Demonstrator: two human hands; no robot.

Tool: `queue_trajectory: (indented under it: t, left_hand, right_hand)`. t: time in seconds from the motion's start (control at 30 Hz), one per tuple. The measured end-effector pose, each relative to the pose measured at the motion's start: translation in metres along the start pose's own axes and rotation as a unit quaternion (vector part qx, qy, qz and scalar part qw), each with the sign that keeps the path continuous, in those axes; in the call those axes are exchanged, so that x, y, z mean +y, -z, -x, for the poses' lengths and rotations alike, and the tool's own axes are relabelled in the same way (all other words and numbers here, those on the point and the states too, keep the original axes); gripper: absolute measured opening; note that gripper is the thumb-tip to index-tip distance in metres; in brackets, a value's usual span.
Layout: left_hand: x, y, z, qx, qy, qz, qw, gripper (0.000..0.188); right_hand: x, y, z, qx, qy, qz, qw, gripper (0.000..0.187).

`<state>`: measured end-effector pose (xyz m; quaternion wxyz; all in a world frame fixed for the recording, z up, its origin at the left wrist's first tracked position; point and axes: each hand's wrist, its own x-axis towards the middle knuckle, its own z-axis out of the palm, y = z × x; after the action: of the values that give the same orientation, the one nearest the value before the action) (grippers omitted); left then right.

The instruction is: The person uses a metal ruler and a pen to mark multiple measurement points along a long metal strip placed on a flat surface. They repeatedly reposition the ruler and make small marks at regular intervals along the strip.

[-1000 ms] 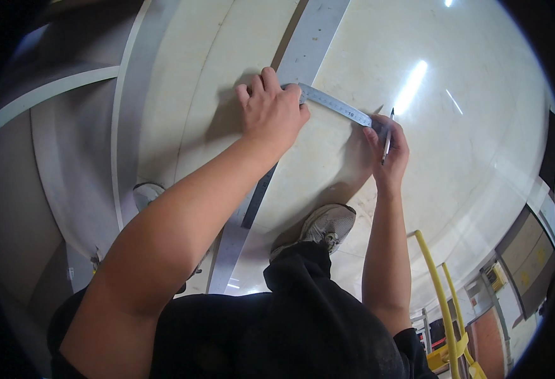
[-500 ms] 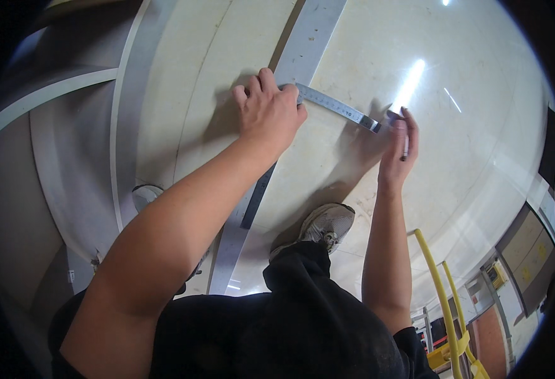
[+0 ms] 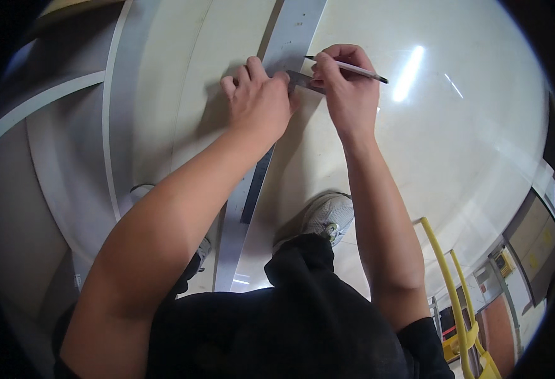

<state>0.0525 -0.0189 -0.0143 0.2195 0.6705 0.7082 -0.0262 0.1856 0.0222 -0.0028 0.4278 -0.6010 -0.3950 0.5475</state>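
A long grey metal bar [image 3: 295, 38] runs away from me past my feet. My left hand [image 3: 255, 101] lies over it with bent fingers, pressing a steel ruler [image 3: 303, 82] across the bar; much of the ruler is hidden by both hands. In my right hand [image 3: 352, 85] a slim pen [image 3: 361, 71], white with dark ends, is pinched between thumb and fingers. Its dark point reaches the bar's right edge, just beyond the ruler.
A grey shelf-like frame [image 3: 110, 82] stands at the left. My shoe [image 3: 329, 218] is right of the bar, on the pale glossy floor [image 3: 448, 145]. Yellow tubular rails [image 3: 445, 271] rise at the lower right.
My right hand has moved left and away from me, from the ruler's free end to the bar, bringing the pen's point to its edge. The ruler's graduated face no longer shows clearly.
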Motion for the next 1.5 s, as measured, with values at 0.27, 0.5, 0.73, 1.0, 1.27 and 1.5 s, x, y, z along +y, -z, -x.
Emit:
queue_trajectory:
  t: [0.27, 0.5, 0.73, 1.0, 1.27, 1.5]
  left_hand:
    - [-0.002, -0.001, -0.001, 0.0, 0.009, 0.0, 1.0, 0.029]
    - [0.0, 0.0, 0.0, 0.001, 0.007, 0.007, 1.0, 0.03]
    - [-0.001, -0.003, 0.0, 0.048, 0.001, 0.024, 0.999, 0.023]
    - [-0.001, 0.0, -0.001, 0.012, 0.005, 0.006, 1.0, 0.027]
    - [0.001, 0.0, -0.001, 0.008, 0.008, -0.002, 1.0, 0.027]
    - [0.0, 0.0, -0.001, 0.011, 0.006, -0.001, 1.0, 0.027]
  right_hand:
    - [0.019, -0.008, 0.003, -0.048, -0.025, 0.129, 0.99, 0.015]
    - [0.016, -0.008, 0.003, -0.04, -0.012, 0.166, 0.985, 0.019]
    - [0.02, -0.009, 0.001, -0.04, 0.007, 0.179, 0.983, 0.019]
    - [0.015, -0.009, 0.002, -0.044, -0.009, 0.182, 0.982, 0.019]
    - [0.018, -0.01, 0.003, -0.03, -0.008, 0.176, 0.984, 0.019]
    - [0.022, -0.01, 0.002, -0.029, 0.006, 0.169, 0.985, 0.019]
